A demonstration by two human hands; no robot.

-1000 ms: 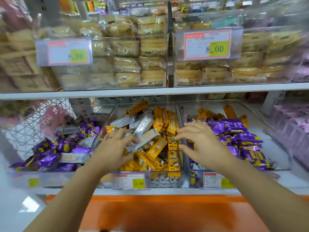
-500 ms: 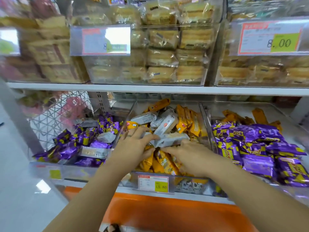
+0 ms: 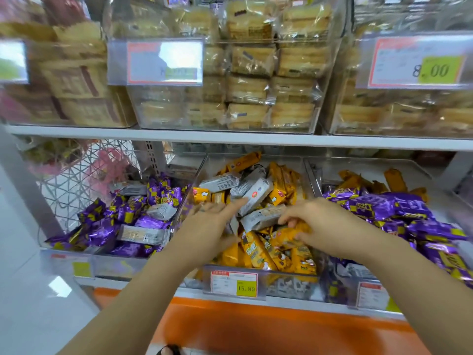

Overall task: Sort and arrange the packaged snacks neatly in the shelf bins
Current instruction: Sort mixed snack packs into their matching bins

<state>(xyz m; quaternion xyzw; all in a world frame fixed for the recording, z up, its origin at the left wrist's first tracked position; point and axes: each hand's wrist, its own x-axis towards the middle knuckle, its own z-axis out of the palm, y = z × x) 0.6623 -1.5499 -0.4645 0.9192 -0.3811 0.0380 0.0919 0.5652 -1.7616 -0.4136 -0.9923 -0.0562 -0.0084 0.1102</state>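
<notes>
The middle clear bin (image 3: pixel 286 285) holds orange snack packets (image 3: pixel 258 252) with several grey packets (image 3: pixel 253 194) lying on top. My left hand (image 3: pixel 210 226) reaches in from the left, its fingers straight and touching the grey packets. My right hand (image 3: pixel 322 226) is at the bin's right side, fingers curled at the end of a grey packet (image 3: pixel 263 216) that lies between my two hands. The left bin (image 3: pixel 115 265) carries purple packets (image 3: pixel 102 226) mixed with a few grey ones (image 3: pixel 143 234). Purple packets (image 3: pixel 384 208) fill the right bin, with orange ones (image 3: pixel 394 179) behind them.
A white shelf board (image 3: pixel 230 138) runs just above the bins, carrying clear boxes of wrapped cakes (image 3: pixel 248 88) with price tags. A 15.80 price tag (image 3: pixel 234 284) hangs on the middle bin's front. An orange ledge (image 3: pixel 256 329) juts out below. A wire basket (image 3: pixel 76 180) stands at the left.
The view has swung left and closer. My right hand moved from the divider into the middle bin beside my left hand, and both now meet at the grey packets.
</notes>
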